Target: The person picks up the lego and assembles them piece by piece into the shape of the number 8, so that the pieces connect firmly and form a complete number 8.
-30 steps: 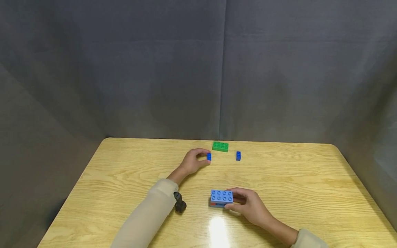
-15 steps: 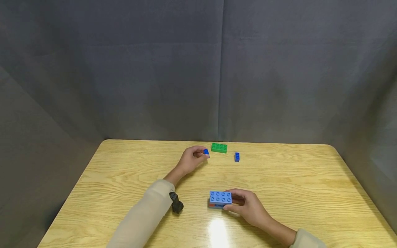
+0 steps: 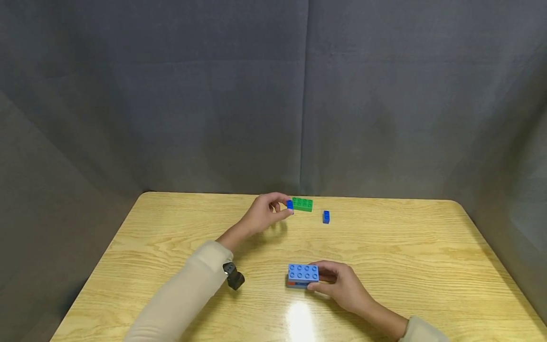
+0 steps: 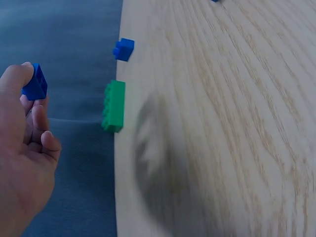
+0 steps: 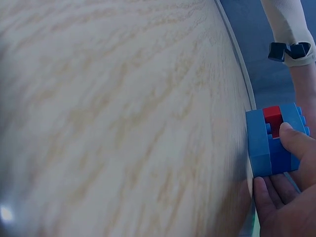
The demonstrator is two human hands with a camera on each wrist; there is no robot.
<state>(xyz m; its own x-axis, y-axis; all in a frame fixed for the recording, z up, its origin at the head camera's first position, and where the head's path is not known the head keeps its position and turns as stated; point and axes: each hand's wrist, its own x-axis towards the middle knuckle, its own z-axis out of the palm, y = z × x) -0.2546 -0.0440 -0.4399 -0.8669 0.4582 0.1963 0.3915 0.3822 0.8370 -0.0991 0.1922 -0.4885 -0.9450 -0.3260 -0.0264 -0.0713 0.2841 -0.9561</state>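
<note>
Between thumb and fingertips my left hand (image 3: pixel 262 213) pinches a small dark blue toy brick (image 3: pixel 290 204), raised over the far part of the table; the hand casts a shadow below. The left wrist view shows the brick (image 4: pixel 35 84) tilted, its hollow underside partly visible. Nearer the front, my right hand (image 3: pixel 348 287) grips the right end of a brick stack (image 3: pixel 303 273) low at the tabletop. Its top is a light blue brick with two rows of studs. In the right wrist view a red brick (image 5: pixel 272 118) and a dark blue brick (image 5: pixel 280 153) sit between light blue layers.
A green brick (image 3: pixel 303 204) lies near the table's back edge, just right of the left hand. Another small dark blue brick (image 3: pixel 326 217) stands to its right. A grey curtain (image 3: pixel 213 118) hangs behind the wooden table (image 3: pixel 406 247).
My left hand has lifted the small blue brick off the table and turned it, then brought it right, close to the green brick. The right hand and stack stay in place.
</note>
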